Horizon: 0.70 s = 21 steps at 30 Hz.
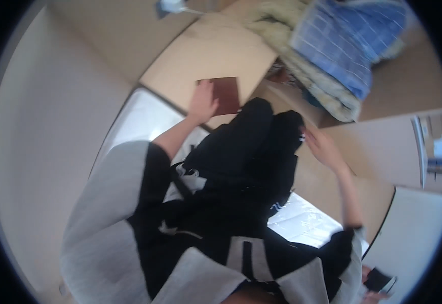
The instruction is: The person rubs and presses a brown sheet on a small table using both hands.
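A flat, reddish-brown square piece (227,95), possibly a notebook or a thin board, rests on the pale wooden surface beyond my knees. My left hand (203,101) lies over its left side, fingers stretched forward and thumb apart on its face. No grip around its edge can be made out. Beside my right knee is my right hand (322,146), with its fingers extended and nothing visible in them. Its fingertips come close to the black trousers (246,152); whether they touch is blurred.
A pale wooden panel (205,50) stretches away in front. At the upper right, a blue checked cloth (345,45) lies on cream padded bedding (327,91). Shiny white plastic-like sheeting (140,116) lies at the left and beneath me. A plain wall (48,152) rises at the left.
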Tool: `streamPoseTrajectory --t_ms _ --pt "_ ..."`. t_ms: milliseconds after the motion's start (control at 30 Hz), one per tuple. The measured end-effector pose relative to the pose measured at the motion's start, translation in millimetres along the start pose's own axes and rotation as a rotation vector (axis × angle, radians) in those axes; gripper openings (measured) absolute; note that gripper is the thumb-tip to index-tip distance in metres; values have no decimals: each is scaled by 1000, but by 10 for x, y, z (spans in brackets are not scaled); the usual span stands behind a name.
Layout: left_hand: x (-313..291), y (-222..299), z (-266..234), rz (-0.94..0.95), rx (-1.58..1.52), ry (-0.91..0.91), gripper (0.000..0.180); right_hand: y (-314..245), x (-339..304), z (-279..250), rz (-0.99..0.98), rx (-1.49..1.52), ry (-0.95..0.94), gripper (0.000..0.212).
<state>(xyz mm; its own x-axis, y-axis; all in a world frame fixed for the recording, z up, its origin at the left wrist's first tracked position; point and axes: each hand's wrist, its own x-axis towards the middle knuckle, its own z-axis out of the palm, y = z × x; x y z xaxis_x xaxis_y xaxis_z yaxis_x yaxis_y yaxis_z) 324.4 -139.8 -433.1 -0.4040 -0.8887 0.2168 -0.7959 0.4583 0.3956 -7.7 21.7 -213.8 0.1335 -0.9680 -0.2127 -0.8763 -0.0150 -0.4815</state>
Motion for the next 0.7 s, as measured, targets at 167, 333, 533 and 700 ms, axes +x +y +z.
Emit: streamPoseTrajectory --t_ms 167,333,533,700 --pt "79 99 18 -2 -16 -115 63 -464 1407 883 -294 -34 370 22" --pt "200 270 68 79 18 -70 63 -383 2181 1727 -224 33 446 32" --pt "185 365 105 -65 50 -191 58 -283 2259 2215 -168 -68 363 50" --pt "60 491 264 -178 -2 -113 55 -238 2065 2373 -162 -210 430 51"
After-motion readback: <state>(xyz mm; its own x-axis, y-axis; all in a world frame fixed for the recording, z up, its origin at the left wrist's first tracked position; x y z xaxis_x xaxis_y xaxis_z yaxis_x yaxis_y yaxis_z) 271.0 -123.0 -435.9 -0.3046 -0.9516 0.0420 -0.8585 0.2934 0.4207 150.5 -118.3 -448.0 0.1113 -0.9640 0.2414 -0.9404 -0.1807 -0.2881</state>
